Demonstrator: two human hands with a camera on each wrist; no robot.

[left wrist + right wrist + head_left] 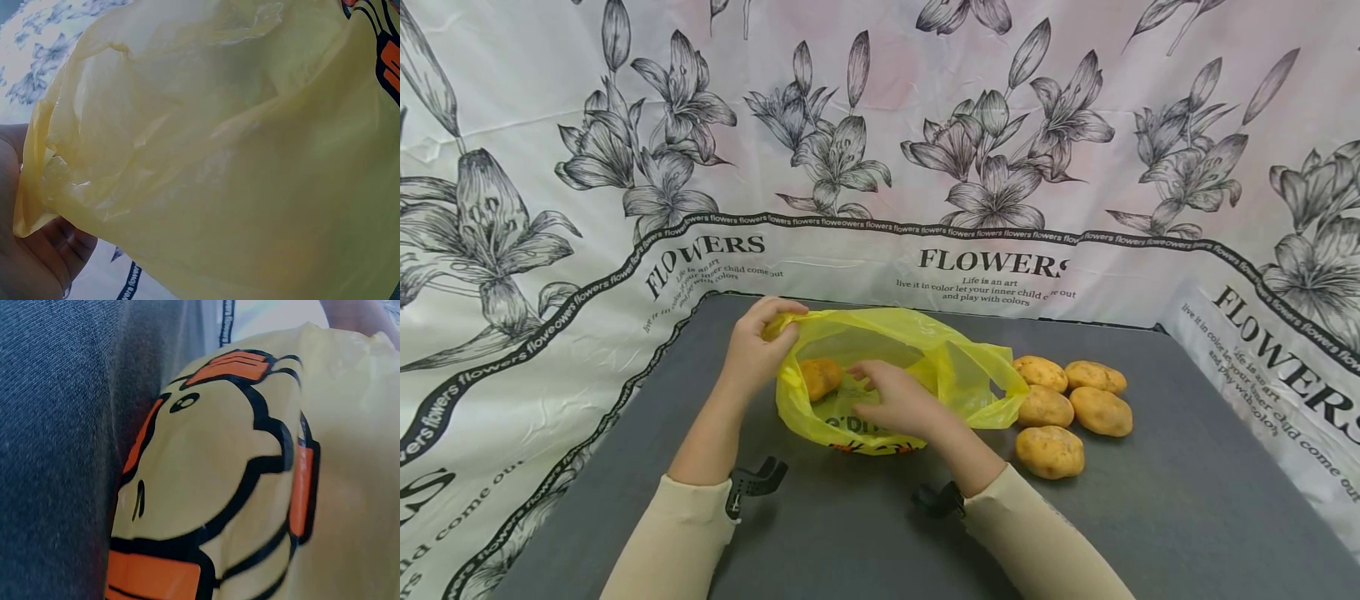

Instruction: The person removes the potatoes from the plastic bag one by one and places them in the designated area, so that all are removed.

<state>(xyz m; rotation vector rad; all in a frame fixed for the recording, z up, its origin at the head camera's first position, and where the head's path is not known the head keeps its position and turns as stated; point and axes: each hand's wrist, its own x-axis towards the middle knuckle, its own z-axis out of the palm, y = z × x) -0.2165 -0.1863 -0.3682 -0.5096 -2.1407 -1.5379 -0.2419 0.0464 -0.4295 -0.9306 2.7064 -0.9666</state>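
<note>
- Plastic, thin and see-through yellow, made up the bag [925, 358], which lay crumpled near the middle of the grey worktop [1187, 500], closer to its far edge, with its mouth gaping upward.
- Orange and black print showed on the bag's near side; the right wrist view caught it close, thick black outlines around orange blocks on the yellow film.
- One potato [820, 377] sat inside the bag at its left end, showing brown through the plastic.
- The left hand [758, 350] pinched the bag's rim at the far left corner of the mouth, fingers curled over the film and lifting it; the left wrist view showed the plastic bunched against the palm.
- The right hand [898, 400] lay over the bag's near rim with its fingers spread and reaching into the mouth, just right of the potato inside; whether it gripped anything could not be told.
- Five loose potatoes [1071, 408] lay in a cluster on the worktop just right of the bag, the nearest one touching or almost touching the plastic.
- A flower-printed sheet [880, 125] stood behind the worktop's far edge and along both sides.
</note>
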